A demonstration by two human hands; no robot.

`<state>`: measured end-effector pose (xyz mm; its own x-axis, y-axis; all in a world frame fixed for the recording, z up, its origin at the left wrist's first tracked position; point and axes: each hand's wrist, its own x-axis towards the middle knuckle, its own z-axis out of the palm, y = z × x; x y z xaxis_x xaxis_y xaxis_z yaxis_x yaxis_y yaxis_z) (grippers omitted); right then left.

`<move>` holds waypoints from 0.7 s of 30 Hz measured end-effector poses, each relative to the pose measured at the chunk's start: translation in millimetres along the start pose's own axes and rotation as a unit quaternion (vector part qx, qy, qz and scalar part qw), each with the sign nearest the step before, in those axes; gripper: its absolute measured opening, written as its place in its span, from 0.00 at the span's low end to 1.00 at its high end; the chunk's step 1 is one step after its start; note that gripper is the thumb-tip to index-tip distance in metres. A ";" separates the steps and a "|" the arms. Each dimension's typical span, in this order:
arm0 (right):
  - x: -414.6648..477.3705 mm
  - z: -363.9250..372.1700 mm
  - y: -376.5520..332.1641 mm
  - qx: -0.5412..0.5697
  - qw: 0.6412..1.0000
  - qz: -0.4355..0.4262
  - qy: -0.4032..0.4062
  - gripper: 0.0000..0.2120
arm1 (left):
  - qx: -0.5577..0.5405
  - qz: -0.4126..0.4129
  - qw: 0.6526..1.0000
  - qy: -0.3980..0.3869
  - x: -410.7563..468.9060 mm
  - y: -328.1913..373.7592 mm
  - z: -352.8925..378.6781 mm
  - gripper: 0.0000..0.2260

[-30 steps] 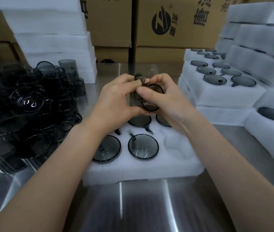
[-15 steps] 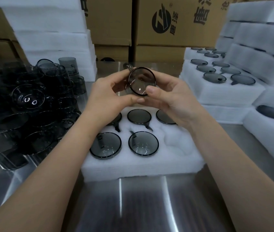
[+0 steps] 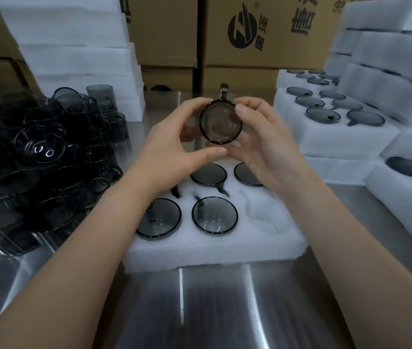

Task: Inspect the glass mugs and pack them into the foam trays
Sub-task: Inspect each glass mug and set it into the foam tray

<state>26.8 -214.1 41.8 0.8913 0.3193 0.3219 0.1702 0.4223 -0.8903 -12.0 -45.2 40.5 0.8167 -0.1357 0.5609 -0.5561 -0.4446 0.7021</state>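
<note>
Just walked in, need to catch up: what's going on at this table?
A person holds one smoky glass mug up, left hand and right hand gripping its sides, handle pointing up. Beneath it, the foam tray holds at least four packed mugs, with its near-right pocket free. Unpacked mugs sit piled at the left.

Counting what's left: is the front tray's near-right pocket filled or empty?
Empty: the pocket shows only bare white foam, no mug rim.
</note>
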 end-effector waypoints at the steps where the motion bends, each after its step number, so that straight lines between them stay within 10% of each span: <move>1: 0.1 1.3 0.2 -0.006 1.000 0.000 0.002 0.03 | 0.012 -0.002 1.000 -0.003 0.0 0.7 0.9 0.31; 8: -0.5 7.9 2.5 -0.133 0.990 -0.033 0.039 0.05 | 0.077 0.034 0.995 0.057 -0.7 2.2 -1.3 0.30; 21: 6.5 0.8 5.4 -0.038 0.999 -0.013 0.026 0.05 | 0.133 0.060 0.989 0.032 0.6 6.7 -1.0 0.31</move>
<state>33.2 -209.1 39.4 0.9065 0.2635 0.3299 0.2237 0.3629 -0.9046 -15.4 -47.4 46.0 0.7306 -0.1494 0.6663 -0.5819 -0.6467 0.4931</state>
